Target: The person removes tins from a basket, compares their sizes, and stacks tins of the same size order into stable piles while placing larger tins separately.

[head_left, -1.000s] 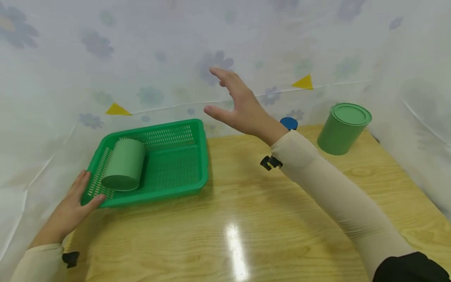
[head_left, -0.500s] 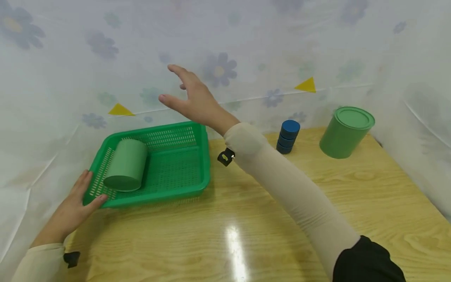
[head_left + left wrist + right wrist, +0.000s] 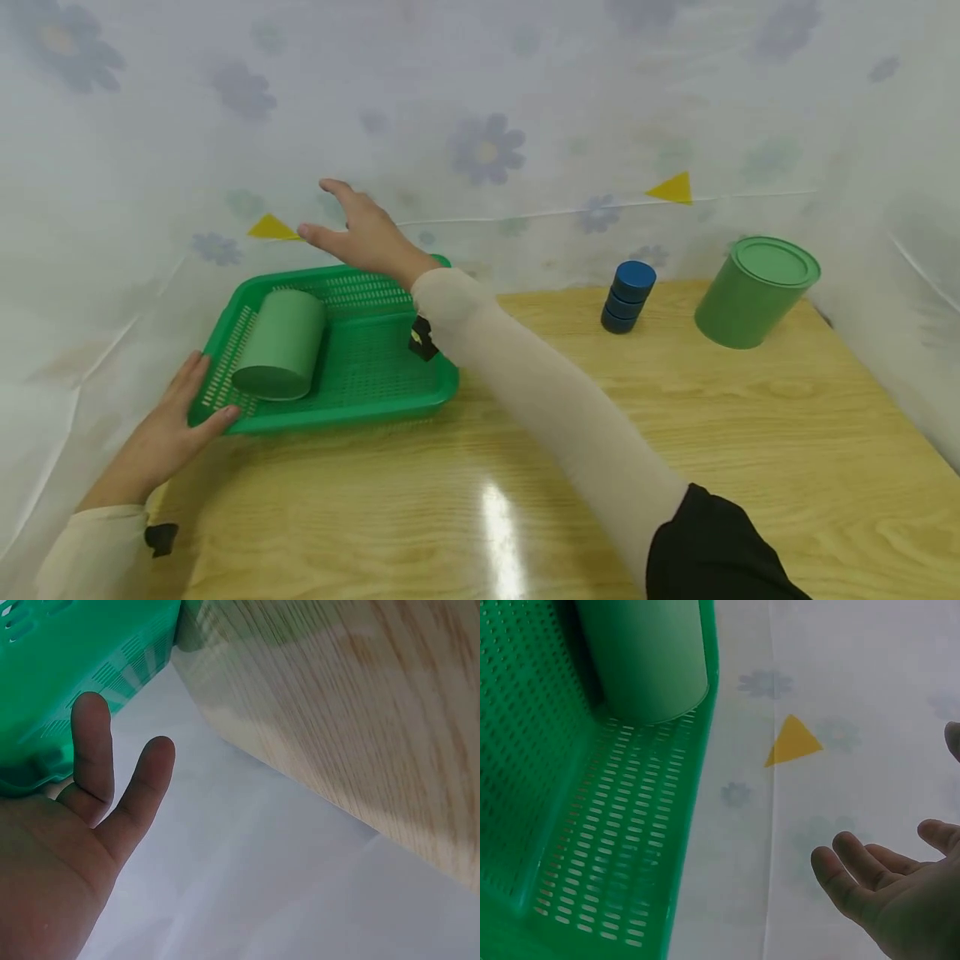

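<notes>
In the head view, my left hand (image 3: 161,437) rests at the near left corner of a green plastic basket (image 3: 337,414), its thumb on the front rim and fingers along the left side. Two loosely extended fingers (image 3: 154,769) show beside the basket's outer wall in the left wrist view. A light green can (image 3: 281,343) lies on its side in the basket's left part. My right hand (image 3: 367,237) holds nothing and hovers over the basket's far rim, fingers and thumb spread apart. The right forearm crosses over the basket's right end and hides part of it.
On the wooden table (image 3: 570,467), a dark blue stack of round sections (image 3: 628,297) stands right of the basket. Farther right is an upright green lidded can (image 3: 757,292). A flowered white curtain (image 3: 555,108) with yellow triangles (image 3: 671,188) lies behind the table.
My right hand has moved left from above the table to over the basket's far rim, uncovering the blue stack. The left hand stays at the basket's corner. The view has shifted slightly.
</notes>
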Action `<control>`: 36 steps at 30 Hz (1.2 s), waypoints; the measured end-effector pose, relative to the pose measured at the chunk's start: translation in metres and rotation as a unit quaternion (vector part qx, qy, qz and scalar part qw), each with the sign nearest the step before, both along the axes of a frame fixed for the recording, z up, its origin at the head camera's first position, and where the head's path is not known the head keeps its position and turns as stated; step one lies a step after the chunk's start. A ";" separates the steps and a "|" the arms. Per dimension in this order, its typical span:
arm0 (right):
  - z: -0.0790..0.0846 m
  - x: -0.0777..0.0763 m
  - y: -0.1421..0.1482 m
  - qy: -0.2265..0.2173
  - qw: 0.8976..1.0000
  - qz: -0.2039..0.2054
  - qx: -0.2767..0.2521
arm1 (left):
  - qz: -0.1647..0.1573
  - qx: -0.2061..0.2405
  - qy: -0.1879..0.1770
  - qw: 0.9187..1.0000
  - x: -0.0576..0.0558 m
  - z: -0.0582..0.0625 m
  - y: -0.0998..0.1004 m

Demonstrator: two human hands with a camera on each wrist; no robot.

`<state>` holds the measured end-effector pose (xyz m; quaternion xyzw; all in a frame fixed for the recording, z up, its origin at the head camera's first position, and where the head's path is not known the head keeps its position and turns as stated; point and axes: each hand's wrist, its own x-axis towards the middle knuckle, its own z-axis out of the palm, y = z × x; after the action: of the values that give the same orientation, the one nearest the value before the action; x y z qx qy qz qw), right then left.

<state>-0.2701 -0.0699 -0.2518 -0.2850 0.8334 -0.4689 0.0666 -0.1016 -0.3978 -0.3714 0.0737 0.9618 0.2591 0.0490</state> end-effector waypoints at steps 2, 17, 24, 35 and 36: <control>-0.006 -0.002 -0.010 -0.005 1.000 -0.002 0.017 | 0.001 -0.003 0.001 1.000 0.000 0.001 0.000; -0.066 0.016 -0.084 -0.102 0.987 -0.020 0.123 | 0.004 0.008 0.013 1.000 0.005 0.004 0.004; -0.085 0.022 -0.102 -0.164 0.969 -0.004 0.187 | 0.005 -0.002 0.013 1.000 0.011 0.003 0.004; -0.082 0.008 -0.081 -0.226 0.952 0.066 0.194 | 0.006 0.007 0.014 1.000 0.008 0.001 0.005; -0.079 0.005 -0.078 -0.228 0.952 0.071 0.193 | 0.007 0.010 0.013 1.000 0.008 0.002 0.005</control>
<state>-0.2655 -0.1477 -0.3313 -0.2105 0.8481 -0.3456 0.3421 -0.0940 -0.3932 -0.3697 0.0713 0.9603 0.2676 0.0337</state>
